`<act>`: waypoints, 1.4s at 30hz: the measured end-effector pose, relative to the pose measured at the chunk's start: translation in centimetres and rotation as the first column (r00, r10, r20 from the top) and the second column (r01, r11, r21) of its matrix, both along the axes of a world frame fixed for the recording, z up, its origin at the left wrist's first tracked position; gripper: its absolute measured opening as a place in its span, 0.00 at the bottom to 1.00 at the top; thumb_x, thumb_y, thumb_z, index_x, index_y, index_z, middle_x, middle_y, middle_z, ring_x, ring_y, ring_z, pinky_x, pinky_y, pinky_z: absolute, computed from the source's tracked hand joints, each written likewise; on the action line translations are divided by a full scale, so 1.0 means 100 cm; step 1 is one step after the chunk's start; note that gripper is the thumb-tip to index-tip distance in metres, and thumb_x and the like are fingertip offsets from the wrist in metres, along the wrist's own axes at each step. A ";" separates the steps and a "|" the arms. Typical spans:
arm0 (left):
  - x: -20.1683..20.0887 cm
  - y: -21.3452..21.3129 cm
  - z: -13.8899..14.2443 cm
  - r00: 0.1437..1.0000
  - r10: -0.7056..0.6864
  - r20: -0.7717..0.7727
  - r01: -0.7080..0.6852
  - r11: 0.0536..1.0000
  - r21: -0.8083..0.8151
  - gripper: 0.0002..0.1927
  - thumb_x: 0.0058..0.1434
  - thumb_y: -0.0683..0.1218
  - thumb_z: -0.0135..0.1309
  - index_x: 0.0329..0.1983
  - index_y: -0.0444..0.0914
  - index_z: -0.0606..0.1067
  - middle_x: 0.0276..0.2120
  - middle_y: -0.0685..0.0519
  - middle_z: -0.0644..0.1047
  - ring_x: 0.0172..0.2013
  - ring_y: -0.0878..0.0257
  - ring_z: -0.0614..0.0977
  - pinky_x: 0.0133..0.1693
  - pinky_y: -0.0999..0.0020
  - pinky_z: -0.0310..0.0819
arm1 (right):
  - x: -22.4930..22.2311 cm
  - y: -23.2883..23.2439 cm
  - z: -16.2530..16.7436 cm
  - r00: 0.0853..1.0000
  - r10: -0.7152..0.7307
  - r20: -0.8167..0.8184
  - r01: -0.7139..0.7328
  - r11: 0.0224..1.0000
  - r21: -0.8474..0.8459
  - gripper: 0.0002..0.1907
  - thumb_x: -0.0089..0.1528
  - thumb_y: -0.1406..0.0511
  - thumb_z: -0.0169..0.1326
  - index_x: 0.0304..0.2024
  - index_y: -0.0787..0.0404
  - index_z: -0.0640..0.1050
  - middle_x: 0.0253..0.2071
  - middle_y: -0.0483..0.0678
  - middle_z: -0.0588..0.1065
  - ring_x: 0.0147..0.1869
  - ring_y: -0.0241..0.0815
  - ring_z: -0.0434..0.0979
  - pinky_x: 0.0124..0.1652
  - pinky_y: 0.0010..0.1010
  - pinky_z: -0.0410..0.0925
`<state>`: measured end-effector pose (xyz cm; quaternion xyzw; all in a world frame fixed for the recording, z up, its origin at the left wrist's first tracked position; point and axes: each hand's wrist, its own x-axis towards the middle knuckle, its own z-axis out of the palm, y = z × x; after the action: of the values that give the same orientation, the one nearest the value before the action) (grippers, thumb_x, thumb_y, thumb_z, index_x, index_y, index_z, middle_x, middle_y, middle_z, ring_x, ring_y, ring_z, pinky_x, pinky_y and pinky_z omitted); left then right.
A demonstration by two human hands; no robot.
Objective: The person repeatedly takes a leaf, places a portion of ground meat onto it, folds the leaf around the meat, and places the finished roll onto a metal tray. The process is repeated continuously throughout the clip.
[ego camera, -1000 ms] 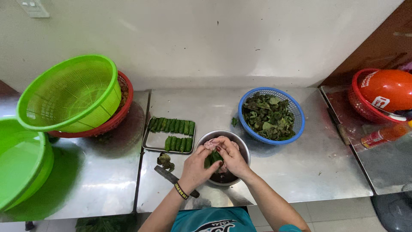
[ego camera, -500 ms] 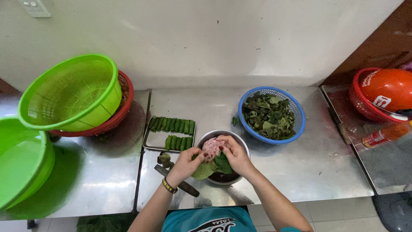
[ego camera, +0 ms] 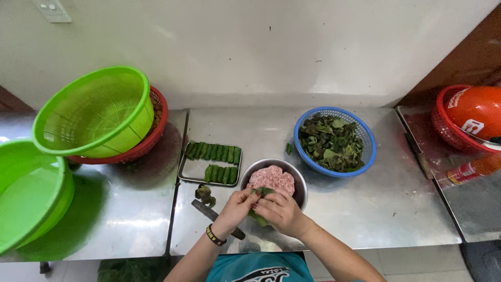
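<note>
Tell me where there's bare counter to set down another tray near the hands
Widest bare steel lies right of the metal bowl, below the blue basket, up to the counter seam. Another patch sits left of the tray of rolls, below the red basket. Crowded: tray, bowl, knife, left hand, right hand holding a leaf.

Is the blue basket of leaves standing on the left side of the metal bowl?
No, the blue basket stands to the right of the metal bowl.
</note>
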<state>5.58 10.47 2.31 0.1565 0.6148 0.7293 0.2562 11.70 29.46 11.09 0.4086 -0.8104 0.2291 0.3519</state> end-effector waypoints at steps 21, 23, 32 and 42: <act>-0.007 0.006 0.032 0.786 0.483 -0.386 -0.476 0.871 0.122 0.06 0.67 0.40 0.52 0.39 0.30 0.76 0.32 0.56 0.74 0.33 0.71 0.73 0.35 0.76 0.68 | -0.036 -0.016 -0.056 0.542 0.560 0.627 0.514 0.369 -0.774 0.04 0.68 0.68 0.52 0.44 0.62 0.76 0.45 0.43 0.77 0.50 0.32 0.76 0.52 0.26 0.69; -0.008 0.007 0.036 0.806 0.476 -0.352 -0.473 0.875 0.101 0.06 0.67 0.39 0.53 0.37 0.30 0.76 0.32 0.56 0.74 0.33 0.72 0.73 0.35 0.76 0.68 | -0.038 -0.017 -0.055 0.543 0.542 0.641 0.544 0.355 -0.760 0.06 0.69 0.67 0.50 0.45 0.62 0.76 0.46 0.42 0.75 0.52 0.32 0.75 0.54 0.25 0.68; -0.006 0.007 0.030 0.858 0.433 -0.277 -0.446 0.895 0.015 0.09 0.67 0.41 0.54 0.31 0.34 0.73 0.23 0.62 0.72 0.26 0.76 0.69 0.27 0.77 0.65 | -0.054 -0.006 -0.066 0.579 0.515 0.632 0.429 0.467 -0.773 0.05 0.69 0.68 0.56 0.41 0.66 0.77 0.47 0.44 0.72 0.51 0.33 0.72 0.53 0.27 0.66; -0.006 0.007 0.034 0.809 0.506 -0.300 -0.542 0.839 -0.044 0.09 0.66 0.41 0.57 0.32 0.33 0.72 0.23 0.59 0.71 0.27 0.74 0.68 0.27 0.75 0.63 | -0.052 -0.021 -0.037 0.372 0.629 0.683 0.565 0.430 -0.704 0.26 0.64 0.70 0.52 0.64 0.57 0.64 0.54 0.48 0.74 0.58 0.34 0.74 0.55 0.26 0.69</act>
<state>4.94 11.21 5.70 0.0641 0.7089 0.7016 -0.0339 6.50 27.37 7.36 -0.0367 -0.5781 0.8149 -0.0187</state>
